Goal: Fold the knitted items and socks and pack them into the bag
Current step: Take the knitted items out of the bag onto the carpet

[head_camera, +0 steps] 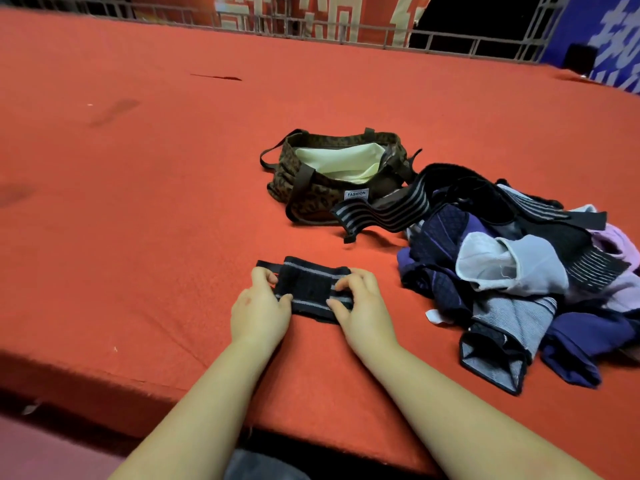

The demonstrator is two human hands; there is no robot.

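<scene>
One dark knitted band [308, 289] is pinched by left hand [259, 306] and right hand [363, 306] fingers near the table's [138, 202] front edge; the bag [332, 174] appears unpacked, the pile [519, 271] unfolded.

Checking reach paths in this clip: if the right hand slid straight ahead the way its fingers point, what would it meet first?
Past the folded black wrist wrap that the right hand grips, probably bare red cloth; the leopard-print bag lies further along, though depth is unclear.

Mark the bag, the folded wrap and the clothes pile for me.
bag [308, 197], head view, leopard-print front wall.
folded wrap [310, 284], head view, dark middle between both hands.
clothes pile [512, 265], head view, pale garment on top.
</scene>
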